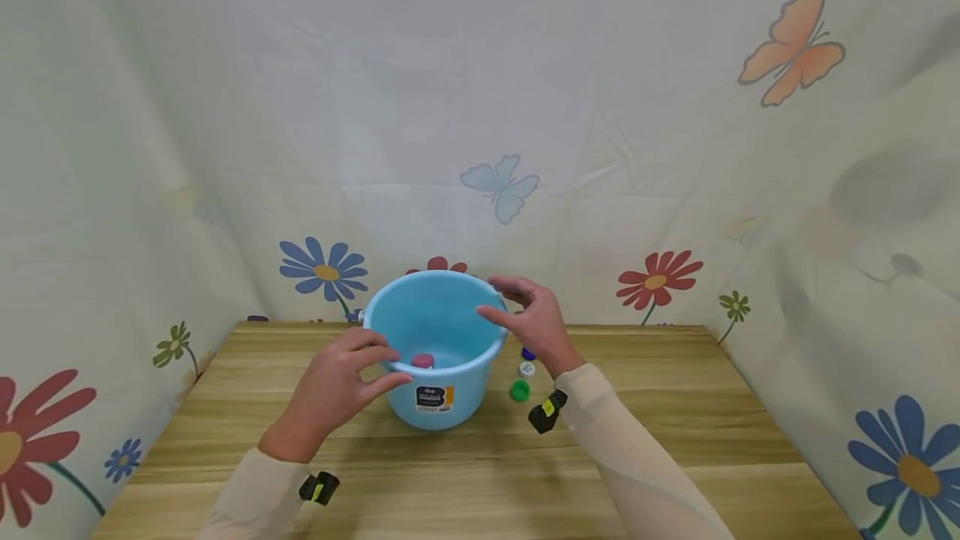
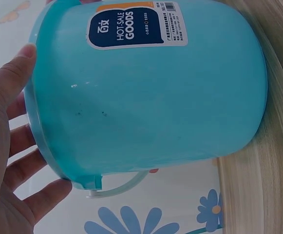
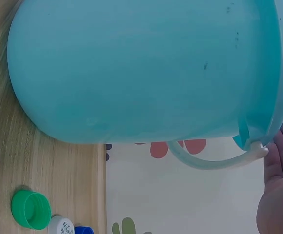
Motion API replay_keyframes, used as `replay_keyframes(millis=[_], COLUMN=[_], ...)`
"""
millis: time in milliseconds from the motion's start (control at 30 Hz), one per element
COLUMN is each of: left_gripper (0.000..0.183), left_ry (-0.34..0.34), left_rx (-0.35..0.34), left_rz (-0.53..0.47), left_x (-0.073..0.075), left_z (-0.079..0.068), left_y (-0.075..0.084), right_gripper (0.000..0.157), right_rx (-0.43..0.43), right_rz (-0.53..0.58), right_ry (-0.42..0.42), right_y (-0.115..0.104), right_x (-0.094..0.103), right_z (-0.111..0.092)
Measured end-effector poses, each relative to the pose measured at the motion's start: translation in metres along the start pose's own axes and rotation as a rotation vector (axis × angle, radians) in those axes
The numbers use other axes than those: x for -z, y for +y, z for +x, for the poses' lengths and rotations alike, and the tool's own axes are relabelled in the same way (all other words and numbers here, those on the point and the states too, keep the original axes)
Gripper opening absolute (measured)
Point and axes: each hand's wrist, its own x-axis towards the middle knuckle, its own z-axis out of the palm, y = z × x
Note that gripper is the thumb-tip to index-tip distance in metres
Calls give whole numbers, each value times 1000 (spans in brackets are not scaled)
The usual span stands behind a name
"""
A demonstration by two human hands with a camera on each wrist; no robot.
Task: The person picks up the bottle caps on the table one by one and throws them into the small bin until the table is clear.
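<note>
A light blue plastic bucket stands upright on the wooden table, a printed label on its front. My left hand holds the rim at the front left, thumb outside and fingers over the edge. On the far right side my right hand straddles the rim by the handle joint, thumb over the opening; its fingertips are partly hidden in the right wrist view. Inside the bucket lies a pink cap-like piece, partly covered by the rim. The white handle hangs at the back.
Right of the bucket a green bottle cap, a white cap and a blue cap lie in a row on the wooden table. A flower-and-butterfly cloth hangs behind and along both sides.
</note>
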Motion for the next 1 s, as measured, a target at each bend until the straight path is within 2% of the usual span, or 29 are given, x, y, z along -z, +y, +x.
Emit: replay_keyframes(millis=[333,1000], left_gripper=[36,34], left_ry=[0,4], left_rx=[2,-1], left_rz=[-14,-7], left_x=[0,-1], left_z=[0,-1], left_y=[0,-1], right_gripper=[53,50], right_rx=[-17,41], right_rz=[0,1], right_ry=[47,69], right_y=[2,18], right_x=[6,22], right_z=[-3,-10])
